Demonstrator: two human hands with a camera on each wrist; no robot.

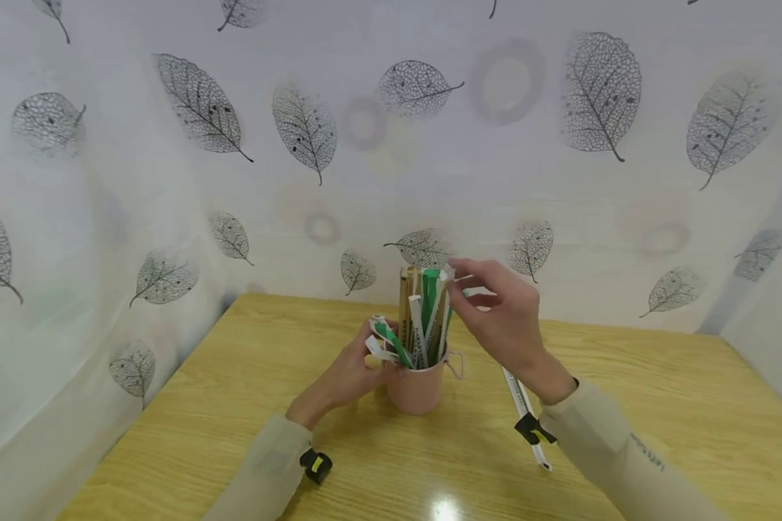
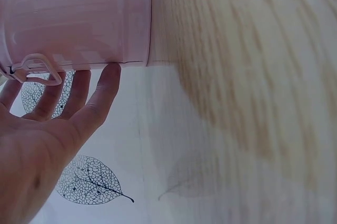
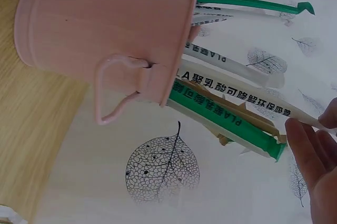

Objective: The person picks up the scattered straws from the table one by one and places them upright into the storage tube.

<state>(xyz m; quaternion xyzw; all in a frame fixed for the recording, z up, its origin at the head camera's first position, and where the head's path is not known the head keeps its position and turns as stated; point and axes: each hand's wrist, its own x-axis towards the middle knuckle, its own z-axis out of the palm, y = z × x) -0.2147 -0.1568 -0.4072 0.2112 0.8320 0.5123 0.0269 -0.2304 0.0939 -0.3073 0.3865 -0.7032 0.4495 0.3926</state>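
A pink cup (image 1: pixel 414 394) with wire-like side handles stands on the table, packed with paper-wrapped straws in white, green and brown. My left hand (image 1: pixel 348 373) holds the cup's left side, its fingertips on the pink wall beside one handle (image 2: pixel 39 66) in the left wrist view. Above the rim, my right hand (image 1: pixel 500 304) pinches the top end of a white wrapped straw (image 3: pixel 237 93) printed with dark lettering. That straw's lower end is inside the cup, hidden by the wall. Close beside it in the right wrist view is a green wrapped straw (image 3: pixel 226 119).
A white wrapped straw (image 1: pixel 515 387) lies on the wooden table (image 1: pixel 658 391) right of the cup, partly covered by the right wrist's black camera. Pale cloth (image 1: pixel 391 166) printed with leaves hangs behind and beside the table. A bent green straw (image 1: pixel 391 344) leans out over the cup's left rim.
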